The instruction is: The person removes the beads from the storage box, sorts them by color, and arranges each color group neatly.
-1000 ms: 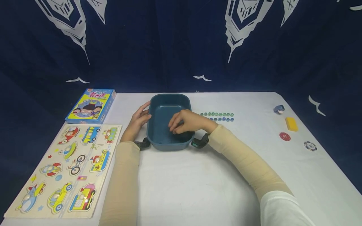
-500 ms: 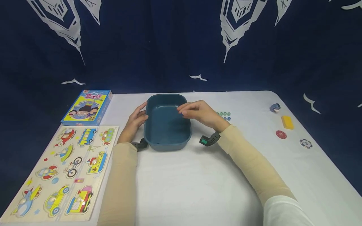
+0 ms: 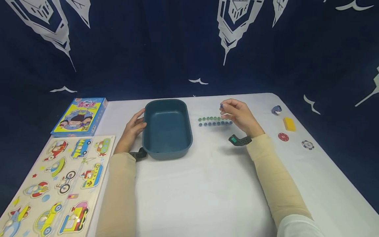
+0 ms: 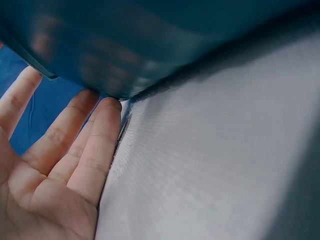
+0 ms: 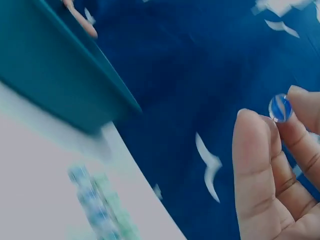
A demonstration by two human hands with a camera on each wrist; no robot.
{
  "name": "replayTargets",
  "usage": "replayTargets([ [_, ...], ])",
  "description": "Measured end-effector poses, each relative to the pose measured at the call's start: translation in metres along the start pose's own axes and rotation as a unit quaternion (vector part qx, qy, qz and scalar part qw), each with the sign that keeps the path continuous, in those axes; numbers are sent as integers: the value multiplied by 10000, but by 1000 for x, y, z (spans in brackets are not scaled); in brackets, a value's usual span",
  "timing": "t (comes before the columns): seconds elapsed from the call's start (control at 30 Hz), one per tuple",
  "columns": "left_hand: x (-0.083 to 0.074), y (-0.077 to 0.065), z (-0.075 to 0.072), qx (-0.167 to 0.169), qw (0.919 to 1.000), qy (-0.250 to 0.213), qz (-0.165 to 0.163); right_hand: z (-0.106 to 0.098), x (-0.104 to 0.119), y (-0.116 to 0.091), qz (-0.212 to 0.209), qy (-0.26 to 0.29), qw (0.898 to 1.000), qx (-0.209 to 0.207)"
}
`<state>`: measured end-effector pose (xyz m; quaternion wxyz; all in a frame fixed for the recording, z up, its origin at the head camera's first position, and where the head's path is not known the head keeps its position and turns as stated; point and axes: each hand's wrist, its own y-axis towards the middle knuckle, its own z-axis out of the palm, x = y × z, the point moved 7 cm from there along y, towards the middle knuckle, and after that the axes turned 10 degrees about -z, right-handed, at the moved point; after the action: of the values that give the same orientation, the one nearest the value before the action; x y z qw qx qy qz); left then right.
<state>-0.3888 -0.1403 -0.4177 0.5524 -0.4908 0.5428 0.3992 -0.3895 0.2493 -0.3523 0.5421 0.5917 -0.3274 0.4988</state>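
Observation:
A clear marble with a blue swirl (image 5: 280,108) is pinched between the thumb and a finger of my right hand (image 3: 241,115), raised over the right end of two marble rows. Green marbles (image 3: 208,118) form the far row, bluish ones (image 3: 210,124) the near row; my right hand partly hides the far row's end. To their left stands a dark teal rectangular bin (image 3: 167,155), whose visible floor holds nothing. My left hand (image 3: 129,133) touches the bin's left side; in the left wrist view its fingers lie fairly straight, fingertips against the outer wall.
At the left lie a picture puzzle board (image 3: 59,184) and a blue-and-yellow card box (image 3: 80,117). Along the right side are a small blue-and-white object (image 3: 276,110), a yellow block (image 3: 289,124), a red chip (image 3: 283,137) and a black-and-white chip (image 3: 308,144). A dark blue curtain (image 3: 165,49) hangs behind the table.
My right hand has left the inside of the bin and moved right, over the marble rows, with the blue marble between its fingers. My left hand stays at the bin. The head view has turned slightly right.

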Motion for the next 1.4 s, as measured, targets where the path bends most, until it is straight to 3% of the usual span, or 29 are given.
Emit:
replayTargets([
  [0.13, 0, -2, 0, 20, 10000, -46, -44, -35, -3, -7, 147, -987, 9939, -467],
  [0.37, 0, -2, 0, -25, 9999, 82, -71, -77, -17, -24, 957, -2570, 9598, -601],
  [0.53, 1, -2, 1, -4, 9999, 84, -79, -93, -39, -32, 1330, -2843, 9471, -668],
  [0.73, 1, -2, 1, 3, 9999, 104, -85, -101, -53, -34, 1090, -3104, 9421, -643],
  [1.0, 1, -2, 0, -2, 10000, -11, -73, -100, -58, -33, 1114, -3761, 9187, -469],
  [1.17, 0, -2, -1, 41, 9999, -107, -42, -96, -55, -32, 1202, -3717, 9195, -426],
  [1.4, 1, 1, 0, 88, 9997, -211, 68, -74, -30, -22, 891, -3365, 9369, -333],
])
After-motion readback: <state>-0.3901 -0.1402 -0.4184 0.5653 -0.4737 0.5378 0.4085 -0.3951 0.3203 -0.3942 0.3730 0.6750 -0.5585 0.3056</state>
